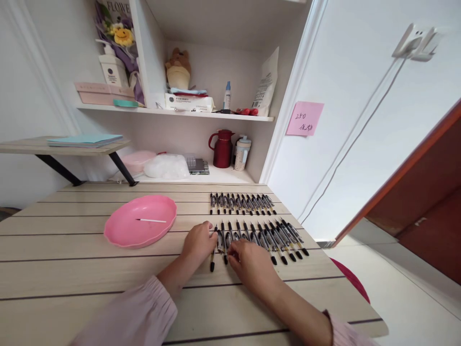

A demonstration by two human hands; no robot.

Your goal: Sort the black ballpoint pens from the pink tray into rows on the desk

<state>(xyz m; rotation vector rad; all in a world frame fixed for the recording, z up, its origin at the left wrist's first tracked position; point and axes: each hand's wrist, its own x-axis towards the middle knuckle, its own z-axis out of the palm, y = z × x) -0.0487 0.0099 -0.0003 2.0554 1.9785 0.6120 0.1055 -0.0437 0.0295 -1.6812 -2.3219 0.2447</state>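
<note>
Two rows of black-capped clear pens lie across the right half of the counter [65, 274], and both hands are at the nearer one. This near row [272, 239] runs left to right, each pen with its long axis pointing roughly near to far; at the right end the pens slant, near ends swung out to the right. The leftmost pen [213, 254] sits between the two hands, its black near end sticking out towards the person, and the left hand [199, 240] is the closer one, right up against its far half. That hand is partly closed, fingers bent and thumb in beside the barrel; it appears to touch the pen, but whether it grips, I can't tell. Over to the right hand [250, 259]: curled, thumb and forefinger drawn nearly together, lying over the left-middle of the row and hiding several near ends. Anything in that pinch is covered from here, so no call on a hold. Beyond both hands, the far row [239, 203] lies parallel and untouched. Off to the left, well apart, a pink scalloped dish [118, 230] carries a slim white dark-tipped stick [151, 220].
</note>
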